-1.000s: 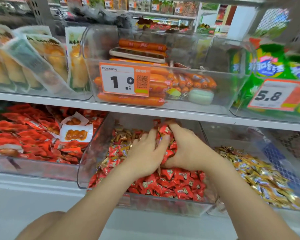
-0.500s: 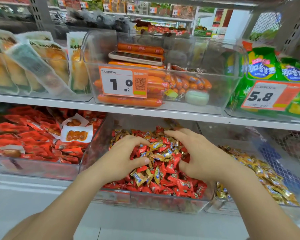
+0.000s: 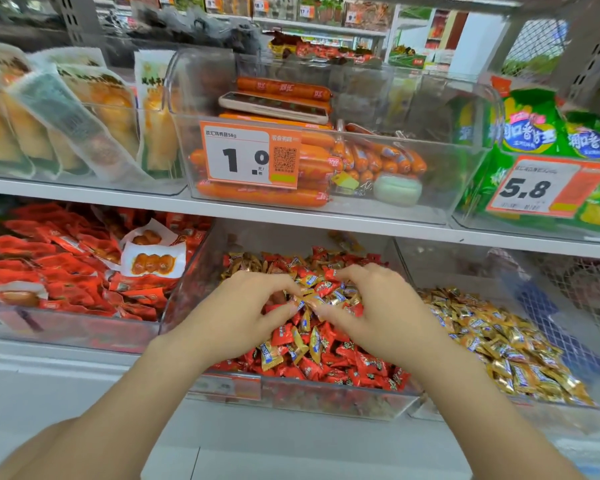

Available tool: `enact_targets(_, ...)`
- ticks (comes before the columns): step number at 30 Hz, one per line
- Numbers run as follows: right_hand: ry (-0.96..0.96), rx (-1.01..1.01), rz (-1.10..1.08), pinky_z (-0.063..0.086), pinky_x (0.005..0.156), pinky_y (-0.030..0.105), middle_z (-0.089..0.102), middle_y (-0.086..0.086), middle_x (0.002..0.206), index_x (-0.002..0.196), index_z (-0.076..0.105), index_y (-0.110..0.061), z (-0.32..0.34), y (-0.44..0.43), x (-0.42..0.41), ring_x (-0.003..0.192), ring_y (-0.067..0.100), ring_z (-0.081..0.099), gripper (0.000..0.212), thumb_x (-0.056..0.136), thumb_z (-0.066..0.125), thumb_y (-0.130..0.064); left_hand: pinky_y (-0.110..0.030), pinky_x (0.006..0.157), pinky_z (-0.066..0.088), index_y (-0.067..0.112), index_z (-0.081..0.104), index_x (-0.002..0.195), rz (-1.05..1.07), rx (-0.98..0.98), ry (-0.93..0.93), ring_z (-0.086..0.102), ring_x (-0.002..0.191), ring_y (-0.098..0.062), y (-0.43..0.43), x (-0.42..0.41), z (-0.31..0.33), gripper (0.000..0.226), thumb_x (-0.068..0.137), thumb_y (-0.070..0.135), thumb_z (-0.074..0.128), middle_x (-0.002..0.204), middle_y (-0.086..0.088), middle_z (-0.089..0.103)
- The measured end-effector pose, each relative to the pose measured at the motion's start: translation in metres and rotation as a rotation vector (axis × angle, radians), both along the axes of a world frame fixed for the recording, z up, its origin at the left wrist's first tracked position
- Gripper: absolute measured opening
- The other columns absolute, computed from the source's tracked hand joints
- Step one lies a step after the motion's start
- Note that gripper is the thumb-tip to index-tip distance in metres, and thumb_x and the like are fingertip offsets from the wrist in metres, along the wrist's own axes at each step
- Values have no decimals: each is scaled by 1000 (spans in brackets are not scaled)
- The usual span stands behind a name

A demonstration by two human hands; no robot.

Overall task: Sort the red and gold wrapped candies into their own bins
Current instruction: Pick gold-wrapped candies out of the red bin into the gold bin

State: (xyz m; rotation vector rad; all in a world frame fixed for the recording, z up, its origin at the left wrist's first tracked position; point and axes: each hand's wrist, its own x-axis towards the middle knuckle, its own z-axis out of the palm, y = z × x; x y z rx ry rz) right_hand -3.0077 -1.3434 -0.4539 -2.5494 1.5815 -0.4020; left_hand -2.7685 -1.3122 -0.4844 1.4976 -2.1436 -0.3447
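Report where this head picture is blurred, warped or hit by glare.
Head view: sharpest mid-frame, where the 1.0 price tag reads cleanly; pale packets at left and green bags at right smear toward the edges; the shelf edge slopes and bows, wide-lens distortion; reflections haze the clear sausage bin wall; left hand and right hand look slightly soft; light even, no hard shadows.

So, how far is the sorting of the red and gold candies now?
Done: the right bin holds only gold candies, as far as shows. In hand: the left hand and right hand curl their fingers into a gold cluster on top of the middle bin; whether any is gripped is unclear. Left: many gold ones lie scattered among the red candies there, so much remains.
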Motion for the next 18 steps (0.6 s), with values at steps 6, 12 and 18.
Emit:
enact_targets(6, -11, -24, -2, 48, 96, 37, 70, -4, 125, 133, 67, -33, -13, -10, 7, 119, 23, 61, 43, 96, 68, -54, -21, 93, 43, 37, 69, 111, 41, -90, 78, 54, 108, 1, 5, -7, 11, 17, 100, 24, 64, 111, 20, 62)
enact_targets(12, -352, 80, -71, 44, 84, 24, 70, -20, 97, 107, 77, -36, -10, -17, -5, 91, 5, 64, 18, 90, 81, -32, -24, 53, 36, 30, 51, 104, 5, 101, 143, 42, 57, -11, 13, -9, 18, 21, 105, 10, 43, 70, -1, 50)
enact_targets(18, -801, 219, -186, 57, 63, 32, 75, 11, 74, 96, 81, -33, -1, -20, -9, 62, 15, 68, 17, 82, 89, -27, -24, 57, 35, 21, 42, 96, 66, 253, 73, 39, 63, -7, 16, 0, 22, 17, 101, 5, 41, 77, 0, 46)
